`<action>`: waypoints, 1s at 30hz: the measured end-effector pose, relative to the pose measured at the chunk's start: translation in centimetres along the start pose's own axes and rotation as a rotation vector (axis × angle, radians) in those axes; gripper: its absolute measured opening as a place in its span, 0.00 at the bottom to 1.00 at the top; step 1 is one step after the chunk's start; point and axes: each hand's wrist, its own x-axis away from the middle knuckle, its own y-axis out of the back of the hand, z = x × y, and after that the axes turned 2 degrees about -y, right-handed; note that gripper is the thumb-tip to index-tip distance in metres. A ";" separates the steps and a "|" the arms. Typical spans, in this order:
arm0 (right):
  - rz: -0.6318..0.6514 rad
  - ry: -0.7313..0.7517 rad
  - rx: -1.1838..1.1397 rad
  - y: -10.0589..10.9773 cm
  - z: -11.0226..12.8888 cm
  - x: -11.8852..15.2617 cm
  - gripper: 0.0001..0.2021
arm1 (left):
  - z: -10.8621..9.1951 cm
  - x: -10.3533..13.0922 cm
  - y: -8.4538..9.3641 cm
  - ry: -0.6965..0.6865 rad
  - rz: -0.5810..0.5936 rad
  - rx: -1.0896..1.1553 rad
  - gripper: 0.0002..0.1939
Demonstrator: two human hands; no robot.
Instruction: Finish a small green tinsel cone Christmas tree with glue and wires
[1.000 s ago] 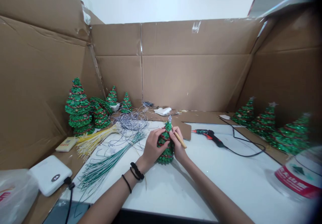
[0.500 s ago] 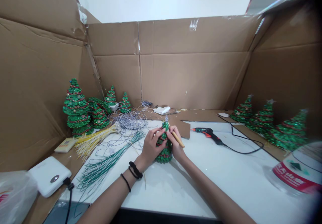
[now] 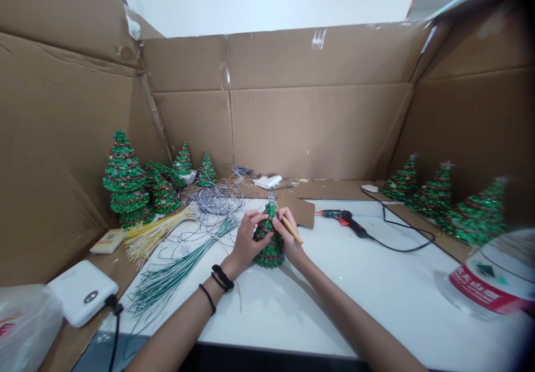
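Note:
A small green beaded tree [image 3: 268,254] with red garland and a pale star top stands on the white table [image 3: 334,299] between my hands. My left hand [image 3: 248,238] grips its left side, thumb and fingers curled round the upper part. At the tree's right side, my right hand [image 3: 290,233] is closed round a tool with a light wooden handle [image 3: 292,230]. The tool's tip is hidden near the tree. Black bands [image 3: 222,277] circle my left wrist.
Green wires [image 3: 179,272], yellow wires [image 3: 161,230] and a silver wire coil [image 3: 219,198] lie left. A glue gun [image 3: 343,218] with its cord lies right, near a clear plastic jar [image 3: 489,283]. Finished trees [image 3: 125,180] stand at both sides. A white box [image 3: 83,293] sits front left.
The tree and both hands have shifted slightly left in view. My left fingers have moved a little on the upper tree. The wooden-handled tool is still in my right hand.

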 end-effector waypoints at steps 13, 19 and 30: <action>0.024 -0.003 0.004 -0.2 0.3 0.1 0.16 | 0.4 0.3 0.0 -0.058 -0.011 -0.023 0.18; 0.028 -0.005 0.006 -0.1 0.3 0.2 0.15 | 0.5 0.7 -0.4 -0.078 -0.086 -0.061 0.23; 0.021 -0.016 0.007 0.0 0.2 0.1 0.16 | -0.9 0.0 -0.3 -0.272 -0.120 -0.335 0.26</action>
